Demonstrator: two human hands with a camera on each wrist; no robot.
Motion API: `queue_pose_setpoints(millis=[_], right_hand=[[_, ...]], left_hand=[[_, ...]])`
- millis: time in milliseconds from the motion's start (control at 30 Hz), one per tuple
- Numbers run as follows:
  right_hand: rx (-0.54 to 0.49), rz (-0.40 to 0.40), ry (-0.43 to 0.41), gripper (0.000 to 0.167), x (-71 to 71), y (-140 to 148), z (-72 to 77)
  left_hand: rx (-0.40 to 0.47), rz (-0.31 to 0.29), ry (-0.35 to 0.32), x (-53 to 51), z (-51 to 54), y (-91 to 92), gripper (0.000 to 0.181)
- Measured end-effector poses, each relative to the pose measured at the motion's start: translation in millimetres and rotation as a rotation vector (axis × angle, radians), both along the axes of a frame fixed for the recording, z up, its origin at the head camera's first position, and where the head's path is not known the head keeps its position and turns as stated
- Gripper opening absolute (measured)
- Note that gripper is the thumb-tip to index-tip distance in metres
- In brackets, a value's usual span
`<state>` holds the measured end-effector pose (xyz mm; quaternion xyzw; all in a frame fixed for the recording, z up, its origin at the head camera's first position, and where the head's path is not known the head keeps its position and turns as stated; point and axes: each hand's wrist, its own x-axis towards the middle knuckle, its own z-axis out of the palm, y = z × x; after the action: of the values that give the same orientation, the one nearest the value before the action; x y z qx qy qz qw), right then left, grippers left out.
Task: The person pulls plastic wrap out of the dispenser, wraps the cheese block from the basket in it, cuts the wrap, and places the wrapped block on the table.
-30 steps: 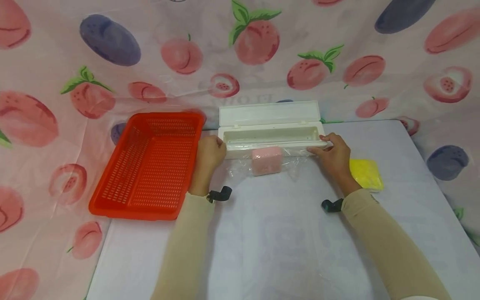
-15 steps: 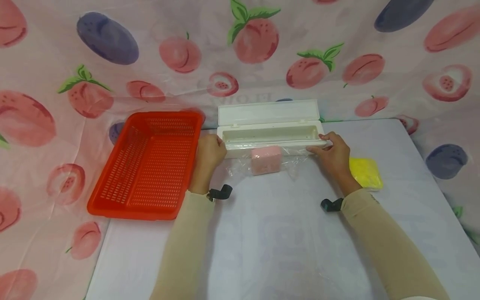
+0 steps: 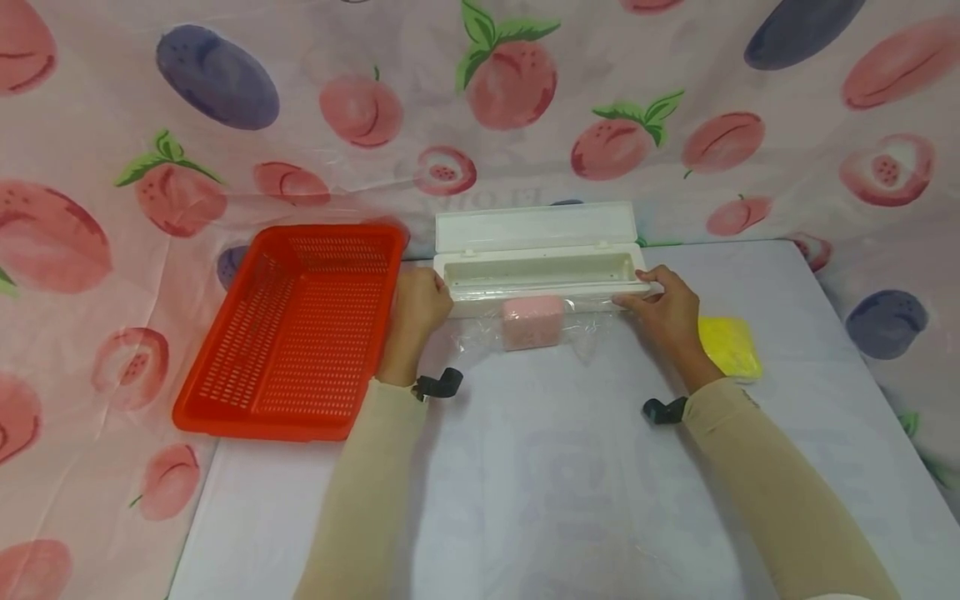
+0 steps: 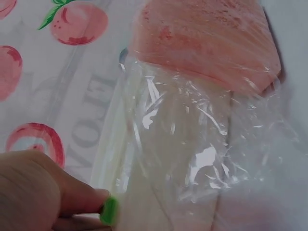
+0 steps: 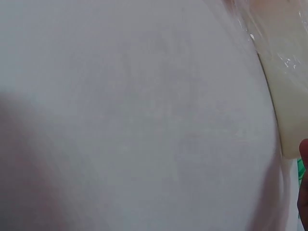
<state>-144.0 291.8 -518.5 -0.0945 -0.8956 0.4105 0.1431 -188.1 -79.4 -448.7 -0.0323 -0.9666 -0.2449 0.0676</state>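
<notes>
A long white plastic box (image 3: 542, 268) stands at the back of the table with its hinged lid (image 3: 534, 229) raised and an empty trough showing. Clear plastic film (image 4: 192, 139) drapes over its front edge. A pink block (image 3: 532, 323) in the film lies against the box's front, its exact kind unclear. My left hand (image 3: 422, 307), fingers curled, grips the box's left end; in the left wrist view its green-nailed thumb touches the edge. At the right end my right hand (image 3: 666, 312) pinches the front corner between thumb and fingers. The right wrist view catches only a fingertip (image 5: 304, 151).
A red perforated basket (image 3: 225, 423) stands left of the box, close beside my left forearm. A yellow packet (image 3: 731, 347) lies to the right, just beyond my right wrist. Behind the table (image 3: 555, 492) hangs a fruit-printed sheet (image 3: 300, 50).
</notes>
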Motion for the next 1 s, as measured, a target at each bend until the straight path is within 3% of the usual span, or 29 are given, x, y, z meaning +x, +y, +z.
queue_pose_setpoints(millis=[300,500,700,867,1000], right_hand=[[-0.024,0.055,-0.063,0.058,2.6,1.5,7.8],[-0.088,0.129,-0.251,0.082,8.6,8.5,18.5],[-0.119,0.243,-0.411,0.098,13.2,21.2,31.4],[-0.162,0.288,-0.468,0.094,18.9,28.7,37.2],[-0.16,0.261,-0.394,0.079,24.2,26.3,39.2]], left_hand=[[0.056,0.024,-0.07,0.4,-4.3,-5.0,0.017],[0.061,0.025,-0.077,4.7,-10.3,-5.7,0.019],[0.049,0.009,-0.049,9.1,-9.4,-6.1,0.017],[0.01,-0.027,-0.008,13.4,-8.9,-7.3,0.02],[-0.012,-0.028,0.066,20.8,-8.7,-7.9,0.023]])
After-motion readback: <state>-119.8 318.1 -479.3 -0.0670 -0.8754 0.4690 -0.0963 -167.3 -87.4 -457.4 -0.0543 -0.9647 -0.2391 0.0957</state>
